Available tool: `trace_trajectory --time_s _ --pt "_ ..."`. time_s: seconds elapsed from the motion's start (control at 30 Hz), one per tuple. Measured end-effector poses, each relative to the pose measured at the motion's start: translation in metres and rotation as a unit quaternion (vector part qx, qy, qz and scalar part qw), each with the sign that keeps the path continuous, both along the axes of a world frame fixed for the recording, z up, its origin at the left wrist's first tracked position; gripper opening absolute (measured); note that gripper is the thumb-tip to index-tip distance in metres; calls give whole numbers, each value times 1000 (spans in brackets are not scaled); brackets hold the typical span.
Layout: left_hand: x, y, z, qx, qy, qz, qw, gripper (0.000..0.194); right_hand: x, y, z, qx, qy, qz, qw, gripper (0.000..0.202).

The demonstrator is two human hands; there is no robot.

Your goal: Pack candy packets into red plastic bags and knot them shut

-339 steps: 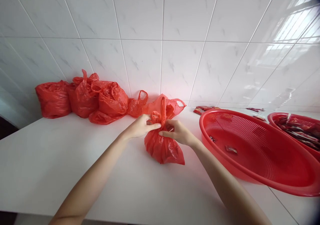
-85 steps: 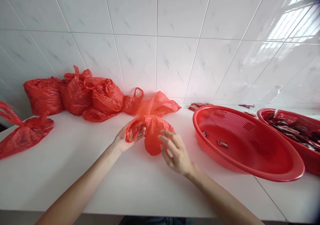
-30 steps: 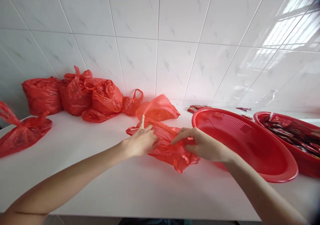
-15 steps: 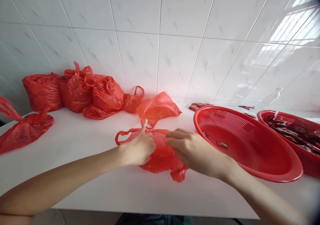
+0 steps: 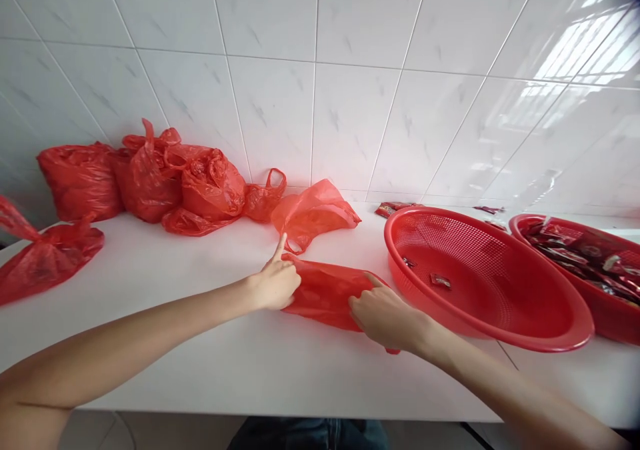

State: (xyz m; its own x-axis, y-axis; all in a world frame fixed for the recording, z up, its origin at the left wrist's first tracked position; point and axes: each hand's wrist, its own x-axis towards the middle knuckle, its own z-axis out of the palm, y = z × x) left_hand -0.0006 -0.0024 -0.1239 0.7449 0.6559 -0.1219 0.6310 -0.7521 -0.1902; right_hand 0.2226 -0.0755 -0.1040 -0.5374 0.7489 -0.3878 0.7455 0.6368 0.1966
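A thin red plastic bag (image 5: 325, 295) is stretched sideways between my two hands, low over the white table. My left hand (image 5: 279, 282) grips its left end, the index finger pointing away from me and the other fingers curled in. At the right end my right hand (image 5: 384, 313) is closed on the plastic, its index finger extended along the bag. A small piece of red plastic pokes out below the right hand. Just beyond the left fingertip lies another loose red bag (image 5: 315, 213), crumpled against the wall side.
Several filled red bags (image 5: 210, 187) line the wall at left, with a tied bag (image 5: 55, 253) nearer me. Close to my right hand stands a red perforated basket (image 5: 480, 283) with a few small packets; behind it, a second basket (image 5: 610, 317) holds many packets. Packets (image 5: 395, 208) lie by the wall.
My right hand has come down and closed on the bag's right end. The bag, bunched before, is now pulled out flatter and wider between both hands.
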Motion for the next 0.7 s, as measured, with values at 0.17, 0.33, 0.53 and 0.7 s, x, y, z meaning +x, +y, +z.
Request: trace_trajectory --time_s 0.17,0.33,0.53,0.7 --pt "-7 -5 17 -44 31 45 998 39 2 -2 0 18 -24 -67 997 32" --pt "-4 -7 27 -49 48 4 998 24 -3 -2 12 62 76 -9 995 26" --pt "7 -8 9 -24 -36 -18 999 27 -20 16 8 140 143 3 980 27" --pt "9 -4 -12 -14 -45 11 999 24 -23 40 -17 85 81 -64 991 24"
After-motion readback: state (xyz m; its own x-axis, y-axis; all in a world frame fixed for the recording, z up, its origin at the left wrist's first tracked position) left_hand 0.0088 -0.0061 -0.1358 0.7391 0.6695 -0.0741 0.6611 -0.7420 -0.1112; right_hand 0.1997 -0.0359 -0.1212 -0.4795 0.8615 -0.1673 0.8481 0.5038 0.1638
